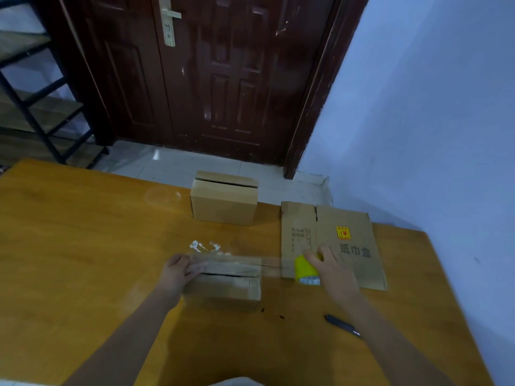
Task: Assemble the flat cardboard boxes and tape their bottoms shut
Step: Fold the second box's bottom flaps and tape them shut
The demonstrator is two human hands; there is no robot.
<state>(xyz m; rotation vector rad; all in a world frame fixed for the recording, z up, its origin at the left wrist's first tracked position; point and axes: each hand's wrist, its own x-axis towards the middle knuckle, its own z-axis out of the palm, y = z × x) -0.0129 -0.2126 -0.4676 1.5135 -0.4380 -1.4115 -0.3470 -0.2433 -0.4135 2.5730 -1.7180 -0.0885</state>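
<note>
A black metal-framed shelf rack (41, 107) with wooden boards is seen at far left, on pale floor tiles. A dark red-brown panelled door (211, 76) with a brass-coloured handle plate (168, 22) is shut behind the table.

The table (83, 246) is of glossy orange-yellow wood grain. Whitish scraps, possibly crumpled clear tape (204, 246), lie on it at centre.

The left hand (178, 270) is laid on the left end of the near box (223, 285), with fingers curled over the top edge and pressing a tape end down; the grip is closed on the box. The box is of brown corrugated cardboard, rectangular, with a dark seam between its flaps; faint printing on the flaps cannot be read. A strip of clear tape (269, 263) is stretched from the box top rightward to the roll.

A second assembled box (224, 199), plain brown, stands at the far table edge, its top flaps slightly parted.

The right hand (330, 264) is clamped around a tape roll (306, 270) with a yellow core, held over the near-left corner of a flat cardboard box (348, 240). That sheet lies flat, bearing a yellow-and-red handling label and the characters 纸巾盒; smaller print at its left is illegible.

A dark pen-like object (342, 325), possibly a knife, lies near the right forearm. A plain bluish-white wall (432, 107) closes the right side.
</note>
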